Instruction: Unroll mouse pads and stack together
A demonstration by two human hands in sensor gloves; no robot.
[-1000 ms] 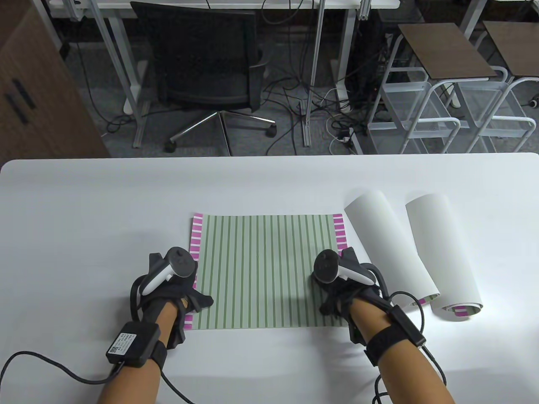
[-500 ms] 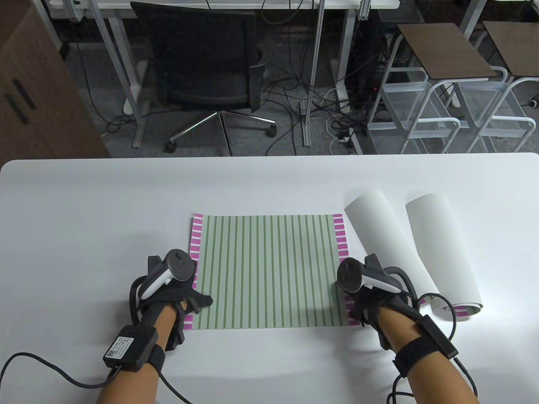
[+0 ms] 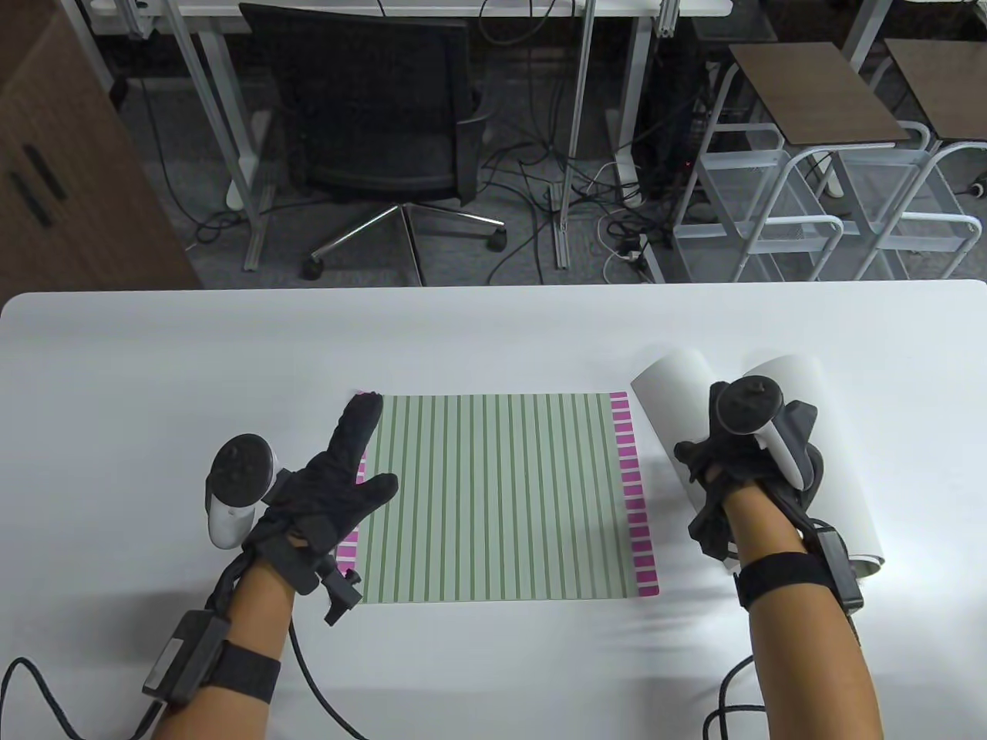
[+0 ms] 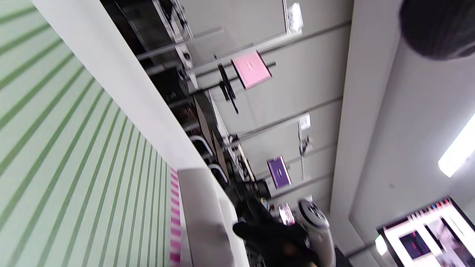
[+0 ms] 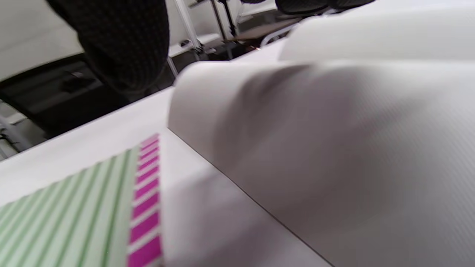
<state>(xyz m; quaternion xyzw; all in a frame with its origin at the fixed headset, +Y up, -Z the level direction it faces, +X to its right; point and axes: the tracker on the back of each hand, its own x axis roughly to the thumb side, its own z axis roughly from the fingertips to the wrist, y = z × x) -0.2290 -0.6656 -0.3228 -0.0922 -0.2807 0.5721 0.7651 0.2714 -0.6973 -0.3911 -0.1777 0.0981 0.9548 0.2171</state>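
Step in hand, judging from the layout: first pad done, second roll being fetched. One of three unrolled so far.

Wide white table (image 3: 154, 370), bearing everything. At its middle, the flat mouse pad (image 3: 493, 493), green-striped with magenta bars down left and right edges, lying fully open. Just right of that pad's far right corner, the nearer rolled pad (image 3: 671, 385), white outside, running from far left toward near right. Right of that again, close beside it, the second rolled pad (image 3: 840, 462), with a striped inner face peeking at its near end.

Right hand (image 3: 732, 462) over the middle of the nearer rolled pad, apparently draped on it; fingers hidden on the far side in the table view. In the right wrist view, one dark fingertip hanging above the roll's white curve, another pair at the top edge beyond it; contact likely but cannot tell whether gripping or merely resting.

Left hand (image 3: 331, 486) flat along the left edge of the flat mouse pad, fingers (image 3: 362, 412) stretched out together toward the far left corner, thumb (image 3: 382, 487) splayed out onto the stripes. Seemingly pressing the edge down.

Next move, as a guess: close around the roll, lift it over, set it on the striped pad with the loose edge square to a border, then roll it open while pinning that edge. Risk of curl-back and of shifting the pad beneath.
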